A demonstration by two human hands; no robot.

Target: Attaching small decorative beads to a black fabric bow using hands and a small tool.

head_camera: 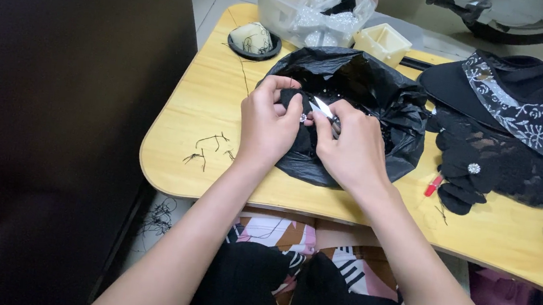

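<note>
Left hand (pixel 266 122) pinching a small black fabric piece (pixel 292 99) with a tiny bead, fingers closed on it; right hand (pixel 351 147) gripping thread snips (pixel 324 108), blades at the piece. All above a black plastic bag (pixel 383 97) mid-worktop (pixel 190 98), toward the near edge. Risk, as judged: blades so near the left fingertips could nick skin or cut fabric instead of thread.

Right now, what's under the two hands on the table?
A crumpled black plastic bag lies under the left hand and right hand. Its contents are hidden, apart from small bead-like specks.
</note>
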